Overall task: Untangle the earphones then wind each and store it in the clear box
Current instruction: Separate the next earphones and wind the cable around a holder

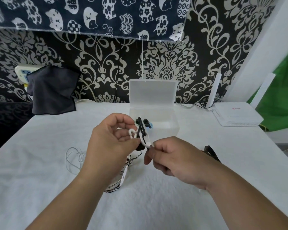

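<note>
Right hand [171, 161]: we pinch a white strand [151, 145] between thumb and forefinger. Left hand [112, 138]: curled around the black-and-white earphone tangle [142, 132], held between both hands, just short of the open clear box [171, 130]. We advise slow pulls, feeding slack, no yanking.

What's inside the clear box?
The clear box stands open, and its right part shows nothing inside. Its left part is covered by the tangled earphones that the left hand and right hand hold in front.
</note>
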Action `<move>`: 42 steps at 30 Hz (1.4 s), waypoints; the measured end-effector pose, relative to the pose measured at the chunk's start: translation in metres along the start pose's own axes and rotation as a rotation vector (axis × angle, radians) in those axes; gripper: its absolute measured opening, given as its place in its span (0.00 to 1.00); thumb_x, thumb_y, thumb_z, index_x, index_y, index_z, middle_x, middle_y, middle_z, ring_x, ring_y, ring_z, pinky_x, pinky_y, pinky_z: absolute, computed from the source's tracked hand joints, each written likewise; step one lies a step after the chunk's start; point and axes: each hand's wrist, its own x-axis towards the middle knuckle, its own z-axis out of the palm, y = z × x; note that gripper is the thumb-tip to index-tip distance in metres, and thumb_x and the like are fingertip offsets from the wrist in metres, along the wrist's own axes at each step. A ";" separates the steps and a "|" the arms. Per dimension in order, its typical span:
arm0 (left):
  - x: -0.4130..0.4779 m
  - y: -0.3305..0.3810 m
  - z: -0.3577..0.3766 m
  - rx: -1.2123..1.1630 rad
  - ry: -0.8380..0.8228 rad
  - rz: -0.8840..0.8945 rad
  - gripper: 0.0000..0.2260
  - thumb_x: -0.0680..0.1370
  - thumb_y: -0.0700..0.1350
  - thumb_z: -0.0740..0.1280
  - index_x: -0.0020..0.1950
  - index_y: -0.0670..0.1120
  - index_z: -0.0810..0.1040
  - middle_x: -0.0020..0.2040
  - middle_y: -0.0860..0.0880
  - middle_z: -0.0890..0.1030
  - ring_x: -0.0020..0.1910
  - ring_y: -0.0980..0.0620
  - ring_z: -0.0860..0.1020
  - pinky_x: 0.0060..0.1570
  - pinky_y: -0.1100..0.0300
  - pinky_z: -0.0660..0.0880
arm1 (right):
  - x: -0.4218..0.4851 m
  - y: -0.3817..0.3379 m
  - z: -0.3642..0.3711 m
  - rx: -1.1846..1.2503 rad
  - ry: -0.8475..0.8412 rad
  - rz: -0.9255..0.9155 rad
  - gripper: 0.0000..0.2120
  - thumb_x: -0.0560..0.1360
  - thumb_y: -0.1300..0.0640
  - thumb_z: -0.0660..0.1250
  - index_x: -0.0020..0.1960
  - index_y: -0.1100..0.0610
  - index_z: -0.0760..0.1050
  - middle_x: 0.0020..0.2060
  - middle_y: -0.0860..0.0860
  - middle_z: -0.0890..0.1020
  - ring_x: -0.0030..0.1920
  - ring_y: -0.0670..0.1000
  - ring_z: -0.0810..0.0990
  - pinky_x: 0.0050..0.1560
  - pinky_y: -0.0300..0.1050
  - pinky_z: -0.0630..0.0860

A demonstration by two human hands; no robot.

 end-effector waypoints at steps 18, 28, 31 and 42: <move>0.000 -0.004 -0.004 0.442 -0.161 0.142 0.28 0.69 0.26 0.69 0.52 0.61 0.81 0.41 0.53 0.76 0.39 0.52 0.77 0.41 0.63 0.76 | -0.013 -0.011 -0.022 -0.318 0.133 -0.096 0.10 0.79 0.49 0.66 0.43 0.50 0.82 0.23 0.44 0.69 0.26 0.44 0.66 0.31 0.39 0.65; -0.005 -0.002 -0.005 0.514 -0.344 0.136 0.24 0.68 0.26 0.69 0.48 0.56 0.78 0.39 0.52 0.79 0.39 0.51 0.78 0.43 0.58 0.78 | -0.012 -0.012 -0.028 -0.414 0.294 -0.189 0.08 0.76 0.52 0.70 0.38 0.48 0.81 0.32 0.40 0.81 0.32 0.43 0.77 0.34 0.40 0.75; -0.006 -0.002 -0.004 0.460 -0.406 0.110 0.25 0.68 0.26 0.68 0.50 0.56 0.79 0.40 0.53 0.79 0.41 0.48 0.80 0.47 0.53 0.80 | -0.011 -0.011 -0.029 -0.355 0.348 -0.218 0.07 0.74 0.52 0.73 0.37 0.48 0.82 0.33 0.41 0.81 0.30 0.45 0.78 0.31 0.48 0.80; -0.006 0.002 -0.006 0.286 -0.504 0.001 0.24 0.66 0.30 0.69 0.55 0.52 0.75 0.42 0.51 0.79 0.40 0.50 0.78 0.44 0.60 0.76 | -0.012 -0.008 -0.032 -0.353 0.384 -0.318 0.04 0.73 0.55 0.75 0.40 0.49 0.82 0.38 0.43 0.82 0.39 0.45 0.80 0.41 0.41 0.75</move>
